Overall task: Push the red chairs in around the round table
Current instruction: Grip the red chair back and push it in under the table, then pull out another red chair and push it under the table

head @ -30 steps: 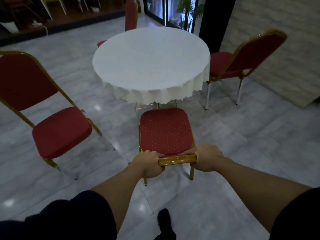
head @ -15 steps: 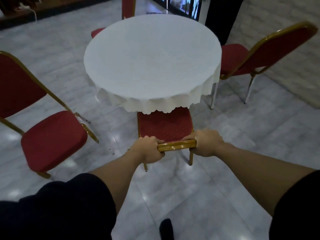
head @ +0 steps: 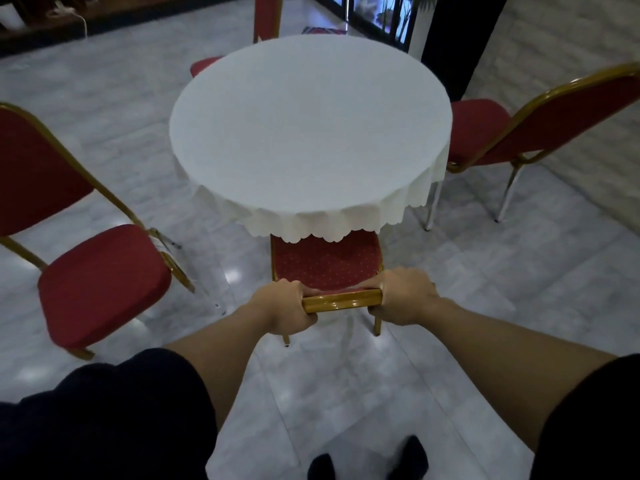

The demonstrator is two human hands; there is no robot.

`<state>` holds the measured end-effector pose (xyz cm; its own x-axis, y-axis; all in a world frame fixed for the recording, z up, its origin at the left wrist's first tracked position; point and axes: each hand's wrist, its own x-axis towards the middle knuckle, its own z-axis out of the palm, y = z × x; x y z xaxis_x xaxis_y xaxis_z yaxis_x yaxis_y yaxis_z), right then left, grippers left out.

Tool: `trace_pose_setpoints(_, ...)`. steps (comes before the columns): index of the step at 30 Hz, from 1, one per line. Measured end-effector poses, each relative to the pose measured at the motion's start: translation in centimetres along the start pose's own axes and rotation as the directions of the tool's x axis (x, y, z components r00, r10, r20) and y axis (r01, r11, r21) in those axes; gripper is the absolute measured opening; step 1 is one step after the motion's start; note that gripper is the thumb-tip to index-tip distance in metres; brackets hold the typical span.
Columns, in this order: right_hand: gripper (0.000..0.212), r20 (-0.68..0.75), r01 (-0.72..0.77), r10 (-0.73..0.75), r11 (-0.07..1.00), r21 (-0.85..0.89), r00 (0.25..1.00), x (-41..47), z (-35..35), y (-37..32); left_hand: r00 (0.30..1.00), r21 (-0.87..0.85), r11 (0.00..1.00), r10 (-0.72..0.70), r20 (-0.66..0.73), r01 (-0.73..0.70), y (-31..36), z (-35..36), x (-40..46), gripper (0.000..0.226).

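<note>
— Underfoot? Glossy grey marble floor, pale veins, soft glare patches.
— In the middle? Round counter under a white cloth with a scalloped hem hanging off the rim.
— Around it? Left chair: plain red padded seat, curved gold metal frame, well clear of the counter and angled. Right chair: same make, seat edge just beside the cloth. Far chair: upright red back behind the counter, seat corner poking out.
— Nearest one? Near chair: red seat with fine gold dots, front part tucked beneath the cloth hem, shiny gold top rail toward the camera.
— Grip? Left hand wrapped closed round the rail's left end; right hand wrapped closed round the right end, knuckles up.
— Lowest down? Dark sleeves, dark shoe tips on the floor.
</note>
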<state>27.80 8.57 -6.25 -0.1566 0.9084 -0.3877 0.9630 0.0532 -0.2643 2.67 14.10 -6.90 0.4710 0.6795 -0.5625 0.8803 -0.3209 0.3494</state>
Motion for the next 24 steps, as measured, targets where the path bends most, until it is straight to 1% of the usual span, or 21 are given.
trace_pose_setpoints(3,0.027,0.048,0.025,-0.027,0.999,0.042,0.998,-0.3,0.1,0.2,0.996,0.03,0.999,-0.041,0.079,0.038,0.8,-0.3,-0.5,0.061)
trace_pose_setpoints(4,0.036,0.079,0.048,-0.053,0.997,0.061,0.995,-0.5,-0.3,0.3,0.993,0.051,0.997,-0.063,0.098,0.058,1.4,-0.7,-1.0,0.071)
trace_pose_setpoints(6,0.074,0.144,0.061,-0.082,0.988,0.144,0.986,-0.9,-0.9,0.3,0.984,0.09,0.992,-0.101,0.146,0.088,2.3,-1.7,-1.7,0.106)
trace_pose_setpoints(7,0.092,0.134,0.059,-0.085,0.981,0.186,0.987,-1.6,-1.7,0.6,0.982,0.103,0.99,-0.108,0.155,0.093,3.3,-2.4,-2.2,0.117)
trace_pose_setpoints(8,0.108,0.116,0.044,-0.07,0.976,0.214,0.991,-2.3,-2.5,0.9,0.982,0.106,0.99,-0.108,0.157,0.092,4.2,-2.9,-2.7,0.124)
trace_pose_setpoints(9,0.116,0.099,0.022,-0.046,0.972,0.233,0.994,-3.0,-3.2,1.5,0.985,0.098,0.991,-0.104,0.139,0.091,5.0,-3.4,-2.9,0.128)
trace_pose_setpoints(10,0.115,0.08,0.0,-0.02,0.97,0.241,0.997,-3.6,-4.0,2.4,0.99,0.087,0.992,-0.103,0.102,0.094,6.0,-4.0,-3.1,0.13)
trace_pose_setpoints(12,0.11,0.043,-0.046,0.036,0.969,0.244,0.998,-4.7,-5.5,4.5,0.996,0.06,0.994,-0.094,0.0,0.094,8.1,-4.9,-3.0,0.128)
trace_pose_setpoints(14,0.108,-0.009,-0.097,0.103,0.964,0.249,0.995,-5.8,-7.6,7.3,0.995,0.025,0.997,-0.066,-0.076,0.068,11.0,-6.1,-2.2,0.12)
trace_pose_setpoints(17,0.107,-0.083,-0.148,0.176,0.953,0.265,0.981,-7.2,-10.6,11.3,0.991,-0.001,1.0,-0.023,-0.133,0.023,16.0,-7.8,-0.4,0.095)
trace_pose_setpoints(19,0.103,-0.128,-0.177,0.217,0.947,0.268,0.968,-8.4,-13.0,14.9,0.986,-0.009,1.0,0.001,-0.168,-0.003,20.4,-8.9,1.1,0.091)
trace_pose_setpoints(21,0.101,-0.152,-0.197,0.244,0.942,0.271,0.958,-9.1,-15.0,17.1,0.977,-0.016,1.0,0.006,-0.211,-0.01,23.3,-9.9,2.3,0.084)
trace_pose_setpoints(23,0.101,-0.175,-0.227,0.282,0.932,0.282,0.943,-10.5,-17.0,20.4,0.969,0.024,0.999,0.04,-0.246,-0.035,27.6,-10.6,4.0,0.074)
trace_pose_setpoints(24,0.101,-0.183,-0.246,0.306,0.925,0.29,0.934,-10.9,-17.9,21.7,0.964,0.049,0.998,0.057,-0.261,-0.045,29.5,-11.1,4.7,0.073)
